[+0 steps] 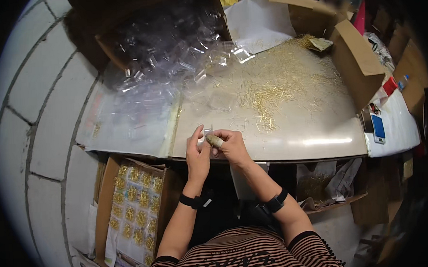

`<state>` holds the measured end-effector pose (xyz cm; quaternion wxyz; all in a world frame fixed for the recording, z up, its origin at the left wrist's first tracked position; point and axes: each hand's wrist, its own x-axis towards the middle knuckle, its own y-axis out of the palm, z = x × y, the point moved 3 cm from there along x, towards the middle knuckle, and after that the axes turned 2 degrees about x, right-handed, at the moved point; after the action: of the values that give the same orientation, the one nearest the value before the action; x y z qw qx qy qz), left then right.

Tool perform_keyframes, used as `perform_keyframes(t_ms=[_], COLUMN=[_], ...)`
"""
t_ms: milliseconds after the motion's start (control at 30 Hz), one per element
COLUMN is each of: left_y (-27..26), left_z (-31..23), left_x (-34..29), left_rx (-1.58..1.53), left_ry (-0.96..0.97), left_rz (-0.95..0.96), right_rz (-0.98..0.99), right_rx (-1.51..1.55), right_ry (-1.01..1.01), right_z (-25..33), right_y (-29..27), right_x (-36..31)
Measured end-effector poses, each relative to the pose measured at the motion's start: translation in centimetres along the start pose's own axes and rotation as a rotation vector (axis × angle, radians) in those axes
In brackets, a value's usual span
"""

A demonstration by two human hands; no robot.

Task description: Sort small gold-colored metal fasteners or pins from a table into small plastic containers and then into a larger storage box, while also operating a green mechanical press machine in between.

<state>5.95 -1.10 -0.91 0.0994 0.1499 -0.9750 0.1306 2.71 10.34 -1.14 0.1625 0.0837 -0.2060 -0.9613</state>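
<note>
L hand (197,157) & R hand (231,146) close tog., fingers (222,133) partly bent, forearms (178,226) angled inward.

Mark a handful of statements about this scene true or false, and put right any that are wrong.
1. The left hand and right hand are close together near the front edge of the table. True.
2. The loose gold-coloured pieces lie left of the clear plastic pile. False: they lie mostly to its right.
3. The carton at lower left holds clear packets with gold-coloured contents. True.
4. Both wrists are bare. False: each wears a dark band.
5. A blue-faced device lies to the right of the table. True.
</note>
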Motion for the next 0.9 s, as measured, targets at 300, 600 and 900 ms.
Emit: perform_keyframes(t_ms=[300,600,900], left_y=[-1.3,-2.4,-2.5], left_z=[-2.9,-1.8,-2.0], left_x=[-6.8,-10.7,-12.1], left_rx=[-0.558,-0.206,-0.497], left_ry=[-0.196,-0.3,-0.443], left_rz=[0.156,0.536,0.45], right_rz=[0.143,0.269,0.222], right_rx=[0.058,-0.794,-1.066], right_ry=[-0.017,-0.447,-0.787], right_z=[-1.3,0.0,0.3], right_y=[0.5,1.1,1.8], right_x=[-6.4,-13.2,-16.2])
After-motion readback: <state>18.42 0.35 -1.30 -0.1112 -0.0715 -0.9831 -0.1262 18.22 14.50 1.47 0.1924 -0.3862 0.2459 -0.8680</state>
